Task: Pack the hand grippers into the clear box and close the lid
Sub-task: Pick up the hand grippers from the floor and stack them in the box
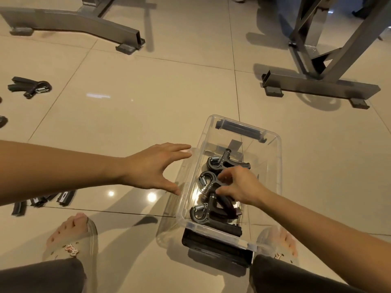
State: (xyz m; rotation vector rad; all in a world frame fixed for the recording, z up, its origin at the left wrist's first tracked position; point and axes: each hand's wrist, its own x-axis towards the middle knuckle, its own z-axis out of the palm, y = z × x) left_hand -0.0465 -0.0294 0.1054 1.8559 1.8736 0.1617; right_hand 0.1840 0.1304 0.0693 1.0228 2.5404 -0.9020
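The clear box (273, 157) stands open on the tiled floor between my feet, with black latches at its far and near ends. Three black hand grippers with steel springs lie inside: a far one (224, 162), a middle one (208, 180) and a near one (203, 212). My right hand (239, 186) is inside the box, fingers pinched on the middle gripper's handle. My left hand (156, 166) hovers open just outside the box's left wall, fingertips close to its rim. Another hand gripper (29, 87) lies on the floor far left. No lid is visible.
Dark parts (42, 200) lie on the floor under my left forearm, and more dark pieces (3, 121) show at the left edge. Grey metal gym-equipment bases stand at the far left (84, 22) and far right (321, 85). My sandalled feet flank the box.
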